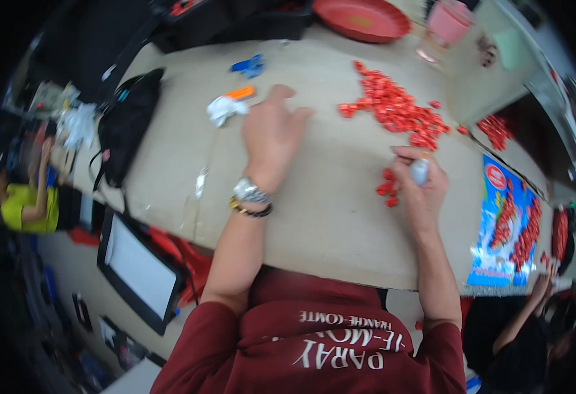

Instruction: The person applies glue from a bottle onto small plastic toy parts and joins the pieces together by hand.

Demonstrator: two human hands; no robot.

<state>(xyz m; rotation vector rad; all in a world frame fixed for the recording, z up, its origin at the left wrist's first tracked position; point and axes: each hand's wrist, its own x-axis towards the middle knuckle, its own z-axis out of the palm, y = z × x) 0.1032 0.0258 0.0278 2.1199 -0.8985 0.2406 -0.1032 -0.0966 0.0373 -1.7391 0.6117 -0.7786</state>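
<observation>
My left hand is over the table, fingers and thumb apart, holding nothing. Close by on its left are a crumpled white wad and an orange strip. My right hand is closed around a thing with a rounded, pale blue-grey end; the rest is hidden in the fist, so its kind does not show. Several small red pieces lie just left of that hand. Beyond it spreads a loose heap of shiny red pieces.
A crumpled blue scrap, black bins, a red round tray and a pink cup line the far side. On the left sits a black bag. At right, a blue printed sheet bears red pieces, near another person's arm.
</observation>
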